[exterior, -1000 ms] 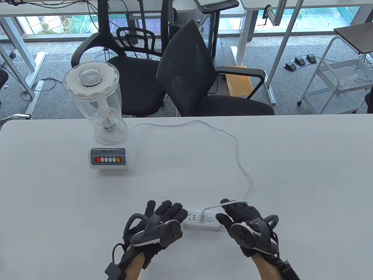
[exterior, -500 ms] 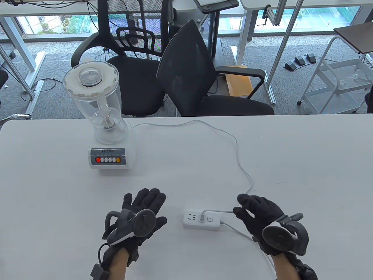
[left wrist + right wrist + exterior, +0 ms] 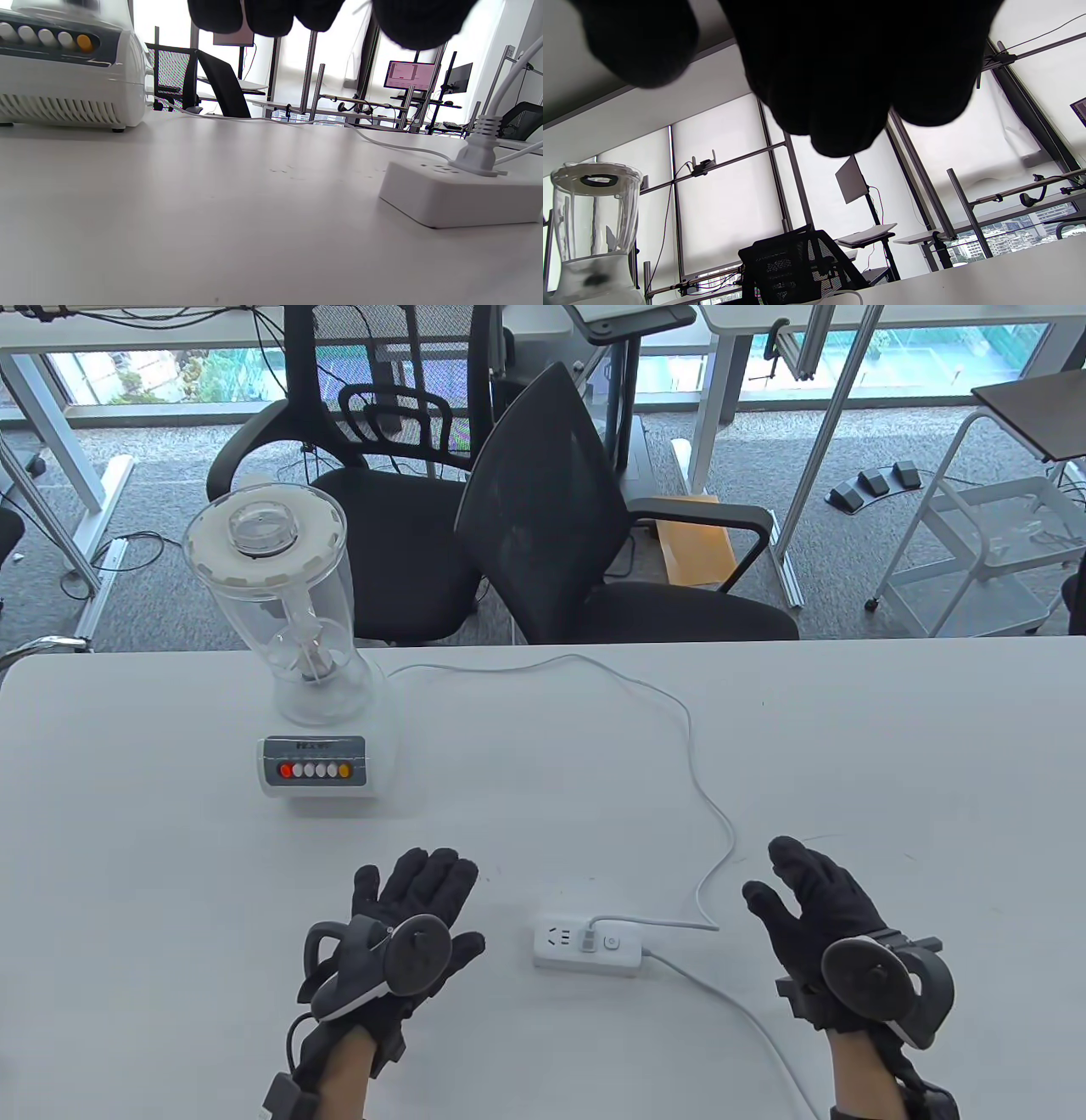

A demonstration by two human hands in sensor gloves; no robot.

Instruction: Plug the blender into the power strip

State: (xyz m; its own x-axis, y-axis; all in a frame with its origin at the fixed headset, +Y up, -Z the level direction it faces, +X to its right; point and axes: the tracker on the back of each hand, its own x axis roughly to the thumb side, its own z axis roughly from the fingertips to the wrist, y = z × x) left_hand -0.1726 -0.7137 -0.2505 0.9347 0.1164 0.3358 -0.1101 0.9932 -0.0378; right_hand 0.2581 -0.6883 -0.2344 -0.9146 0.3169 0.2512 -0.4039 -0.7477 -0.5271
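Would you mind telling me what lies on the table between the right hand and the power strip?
In the table view, only the blender's white cord crosses the stretch between the right hand and the power strip; its plug sits in the strip.

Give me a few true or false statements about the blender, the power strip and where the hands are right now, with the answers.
1. The blender's plug sits in the power strip. True.
2. The right hand grips the blender's cord. False: it hovers open to the right of the strip, touching nothing.
3. The left hand presses on the power strip. False: it lies to the strip's left, apart from it.
4. The blender stands on the table left of the strip, farther from the person. True.
5. The blender's lid is off. False: the white lid is on the jar.
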